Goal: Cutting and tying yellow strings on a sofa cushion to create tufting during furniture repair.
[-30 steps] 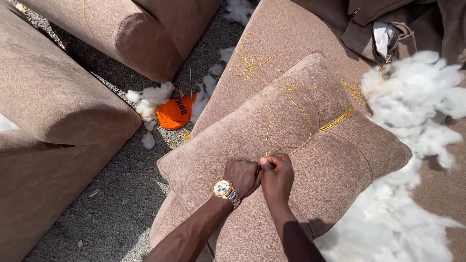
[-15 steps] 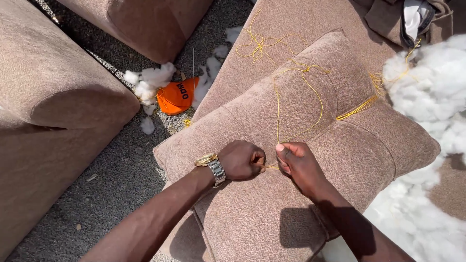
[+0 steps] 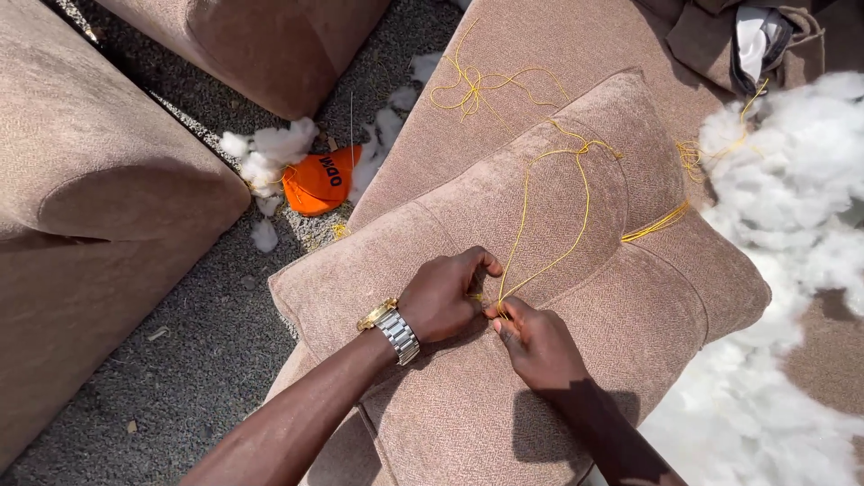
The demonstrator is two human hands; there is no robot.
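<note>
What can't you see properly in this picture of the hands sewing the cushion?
- Needle: whether one sits between the left hand and right hand cannot be told; the fingers cover that spot of the cushion.
- White stuffing: cut off by the head view's right edge.
- Orange cap: partly under fluff.

The white stuffing (image 3: 792, 270) ran off the frame at three o'clock; both forearms were cropped at six; fingertips hid where the yellow thread (image 3: 540, 216) entered the cushion (image 3: 504, 405)

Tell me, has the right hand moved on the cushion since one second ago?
Cannot tell: the camera shifted. The right hand pinches yellow thread at the cushion seam, beside the left hand, as before.
</note>
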